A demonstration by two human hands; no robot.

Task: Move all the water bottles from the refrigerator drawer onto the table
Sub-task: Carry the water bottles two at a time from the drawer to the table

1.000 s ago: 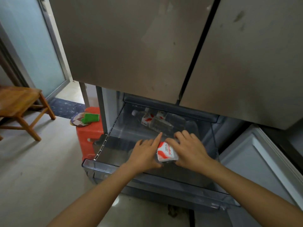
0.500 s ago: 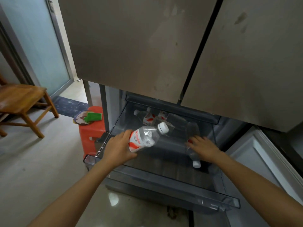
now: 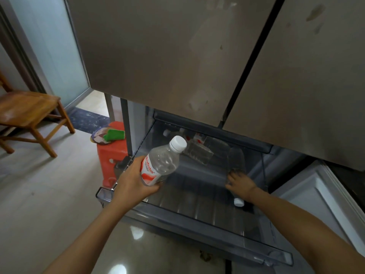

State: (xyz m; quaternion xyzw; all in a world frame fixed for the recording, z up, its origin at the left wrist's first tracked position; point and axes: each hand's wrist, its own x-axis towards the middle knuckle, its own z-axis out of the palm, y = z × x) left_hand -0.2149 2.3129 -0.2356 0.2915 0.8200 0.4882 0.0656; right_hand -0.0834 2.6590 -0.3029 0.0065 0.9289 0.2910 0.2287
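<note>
Brushed grey metal fills the top of your view: the two closed refrigerator doors (image 3: 177, 56), whose lower edge overhangs the back of the pulled-out drawer (image 3: 197, 222). Pale floor (image 3: 49, 194) spreads wide on your left, out to a wooden chair (image 3: 25, 109) that stands well apart from the fridge. The drawer's clear front rim runs across beneath both your forearms, and its ribbed bottom shows between your hands. A red stool (image 3: 112, 153) stands just beside the drawer's left rail, so that side is tight; on it lies a plate (image 3: 96, 135) with a green sponge (image 3: 114, 134).

Your left hand (image 3: 132, 180) grips a water bottle (image 3: 162, 161) round its red-and-white label, above the drawer's front left corner, tilted with the white cap pointing up and back. Your right hand (image 3: 241, 184) lies over a second bottle (image 3: 236, 157) that rests along the drawer's right wall, its cap (image 3: 239, 202) toward the front rim; you cannot tell whether the fingers close round it. More bottles (image 3: 197, 153) lie at the back, under the door edge.
</note>
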